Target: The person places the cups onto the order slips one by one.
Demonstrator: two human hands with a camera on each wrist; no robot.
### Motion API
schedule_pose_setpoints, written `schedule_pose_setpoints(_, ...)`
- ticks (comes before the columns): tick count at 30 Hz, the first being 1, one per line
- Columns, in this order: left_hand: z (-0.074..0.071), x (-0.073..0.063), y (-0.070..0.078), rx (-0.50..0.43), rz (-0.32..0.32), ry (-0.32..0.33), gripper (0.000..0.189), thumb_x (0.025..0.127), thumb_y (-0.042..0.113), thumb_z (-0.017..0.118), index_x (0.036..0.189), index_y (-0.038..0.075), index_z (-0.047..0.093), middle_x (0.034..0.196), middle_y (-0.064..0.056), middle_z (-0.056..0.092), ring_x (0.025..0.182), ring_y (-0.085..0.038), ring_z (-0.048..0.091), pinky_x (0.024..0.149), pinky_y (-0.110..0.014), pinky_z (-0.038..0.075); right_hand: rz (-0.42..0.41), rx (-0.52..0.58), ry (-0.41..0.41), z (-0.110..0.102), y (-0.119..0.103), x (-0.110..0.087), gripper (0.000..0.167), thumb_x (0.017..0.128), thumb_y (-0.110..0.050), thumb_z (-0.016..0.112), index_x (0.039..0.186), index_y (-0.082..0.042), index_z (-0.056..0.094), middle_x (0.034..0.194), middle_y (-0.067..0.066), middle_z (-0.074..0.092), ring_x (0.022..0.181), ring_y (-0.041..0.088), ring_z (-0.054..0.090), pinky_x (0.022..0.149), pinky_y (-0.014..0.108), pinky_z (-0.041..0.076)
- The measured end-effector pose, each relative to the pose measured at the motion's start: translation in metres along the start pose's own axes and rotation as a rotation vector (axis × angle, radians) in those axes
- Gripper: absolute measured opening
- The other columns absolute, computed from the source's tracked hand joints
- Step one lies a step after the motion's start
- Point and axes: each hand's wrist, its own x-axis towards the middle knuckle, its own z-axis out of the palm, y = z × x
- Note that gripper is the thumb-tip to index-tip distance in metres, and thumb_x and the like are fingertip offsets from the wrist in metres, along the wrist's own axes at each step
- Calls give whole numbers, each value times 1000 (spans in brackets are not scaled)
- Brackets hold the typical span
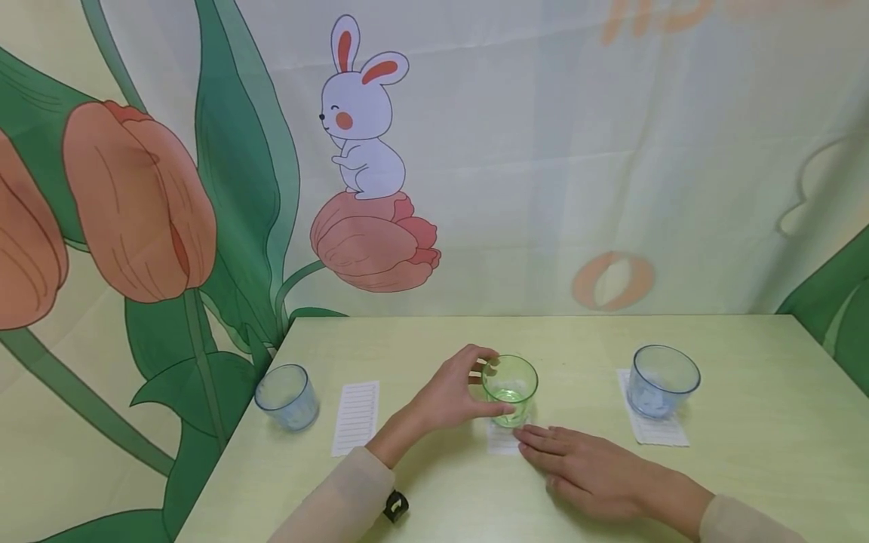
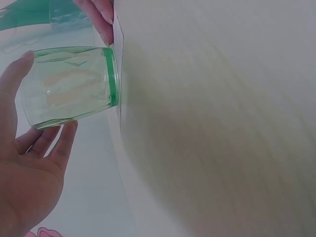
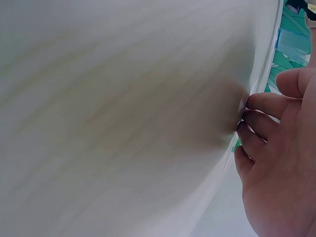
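Soft, even light fills the head view, glinting in the green cup (image 1: 511, 391). Both wrist views look dimmer and hazy (greyish, even), with broad, soft-edged shadows on the table (image 2: 237, 79).

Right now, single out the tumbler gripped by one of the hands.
The green tumbler, middle of the three: the left hand grips it, while the left blue tumbler and right blue tumbler stand untouched on either side.

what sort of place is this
Probably a staged indoor tabletop: a backdrop printed with tulips and a rabbit hangs behind a pale table, where the left hand holds a green cup between two blue cups.
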Motion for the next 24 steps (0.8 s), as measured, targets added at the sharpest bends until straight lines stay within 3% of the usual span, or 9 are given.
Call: schedule_pose_setpoints(24, 0, 0, 0, 3, -1, -12, 83, 85, 38, 92, 148, 6, 50, 136, -9, 57, 127, -34, 63, 107, -43, 55, 4, 5, -13, -2, -3, 0, 49, 112, -25, 49, 156, -3, 52, 164, 12, 46, 148, 33, 48, 113, 52, 47)
